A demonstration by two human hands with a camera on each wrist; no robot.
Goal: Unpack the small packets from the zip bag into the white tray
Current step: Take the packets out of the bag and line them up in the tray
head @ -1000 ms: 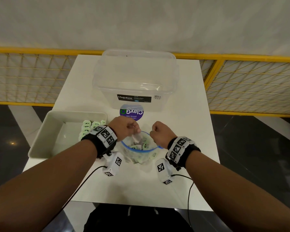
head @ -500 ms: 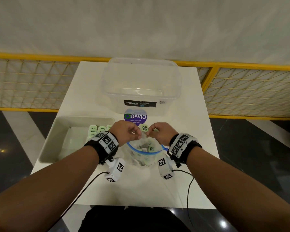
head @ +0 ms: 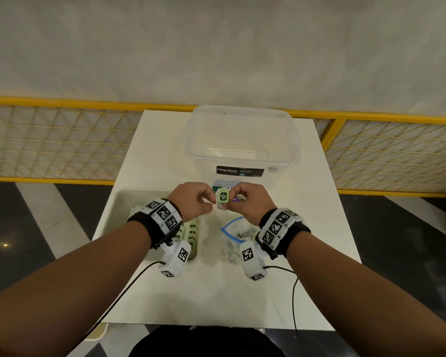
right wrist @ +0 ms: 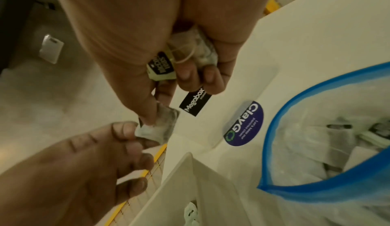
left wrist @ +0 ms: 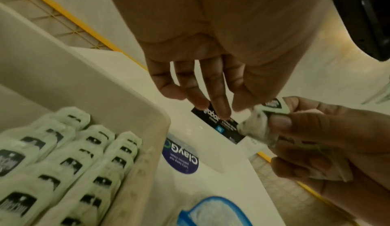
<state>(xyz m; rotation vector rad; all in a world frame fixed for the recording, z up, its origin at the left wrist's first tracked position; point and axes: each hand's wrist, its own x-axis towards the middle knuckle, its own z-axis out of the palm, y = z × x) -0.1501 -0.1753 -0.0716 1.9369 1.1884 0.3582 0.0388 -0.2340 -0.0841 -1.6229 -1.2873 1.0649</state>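
Note:
Both hands are raised over the white table, meeting just in front of the clear box. Between them is a small packet point(head: 222, 197) with a green tag. My right hand point(head: 233, 202) pinches that packet point(right wrist: 160, 127) with thumb and forefinger and keeps more packets point(right wrist: 196, 51) curled in its palm. My left hand point(head: 207, 202) pinches the packet's other edge. The zip bag point(head: 232, 229), with a blue rim, lies open below my right wrist with several packets inside point(right wrist: 337, 137). The white tray point(head: 129, 199) sits at the left, with rows of packets point(left wrist: 84, 154) lined up in it.
A clear Megabox container point(head: 242, 143) stands at the table's far side, close behind the hands. A round blue ClayGo sticker point(left wrist: 181, 157) lies on the table between the box and the bag. A yellow railing point(head: 62, 101) runs behind the table, and cables trail from both wrists.
Both hands have risen from the mouth of the zip bag and moved away from me. A green-tagged packet, out of the bag, is now held up between them.

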